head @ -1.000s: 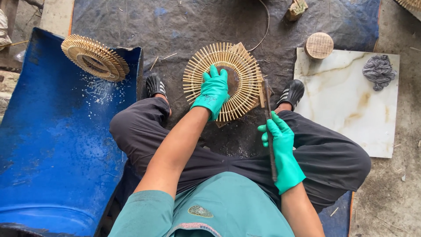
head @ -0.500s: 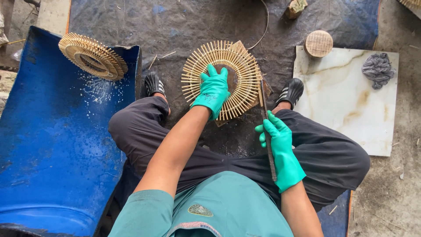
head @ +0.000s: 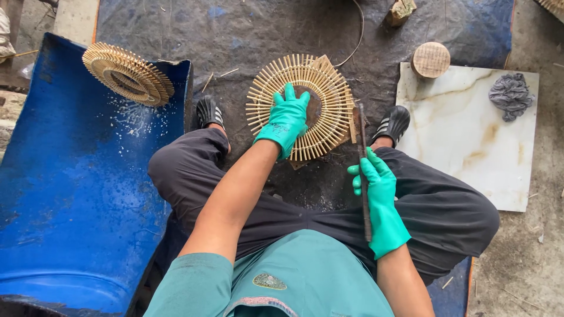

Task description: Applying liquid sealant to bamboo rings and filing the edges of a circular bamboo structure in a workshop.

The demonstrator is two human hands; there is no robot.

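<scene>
- I am seated low and looking straight down past my knees at a dark plastic sheet [head: 176, 29] spread over the ground.
- My left hand [head: 286, 120], in a green rubber glove, lies palm down on a round wheel of bamboo sticks [head: 329, 94]; its fingers are open and spread over the dark centre of the wheel.
- The wheel lies flat on the sheet between my two black shoes, its pale sticks fanning outward like spokes.
- My right hand [head: 382, 202], gloved the same, has its fingers closed around a long, thin, dark blade [head: 361, 135]. The blade points away from me, and its tip sits at the wheel's right edge.
- To my left lies a blue curved plastic tub [head: 70, 194], wet and speckled white, with a second bamboo wheel [head: 127, 74] resting on its far rim.
- To my right lies a pale marble slab [head: 470, 147]. A grey crumpled rag [head: 510, 91] sits on its far corner, and a small round wooden block [head: 430, 59] overlaps its far left corner.
</scene>
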